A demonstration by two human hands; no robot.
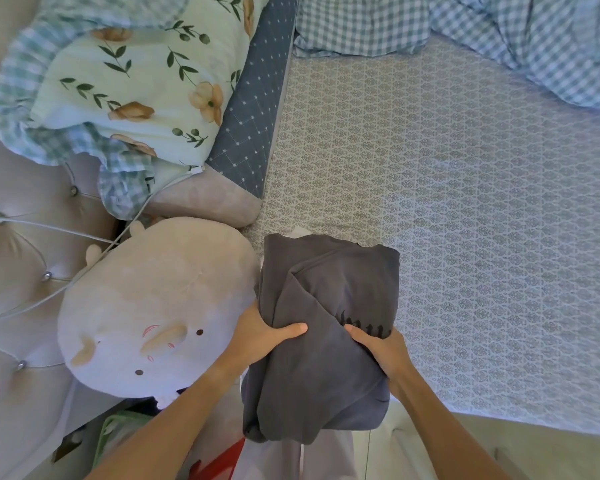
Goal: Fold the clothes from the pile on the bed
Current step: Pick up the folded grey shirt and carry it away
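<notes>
A dark grey garment [326, 299] with black lettering is bunched into a rough folded bundle at the near left of the bed [465, 237]. Its far half rests on the patterned sheet; its near half hangs past the mattress edge. My left hand [260, 337] grips the bundle's left side, thumb on top. My right hand [378, 348] grips its right side just below the lettering. A bit of white cloth [300, 232] peeks out behind the bundle. No other pile of clothes shows.
A round pink plush toy [153, 313] lies directly left of the garment. Behind it are a floral pillow [136, 81] and a dotted blue pillow [250, 119]. A checked quilt [534, 39] is heaped at the far right. A tufted headboard [18, 254] with a white cable lines the left.
</notes>
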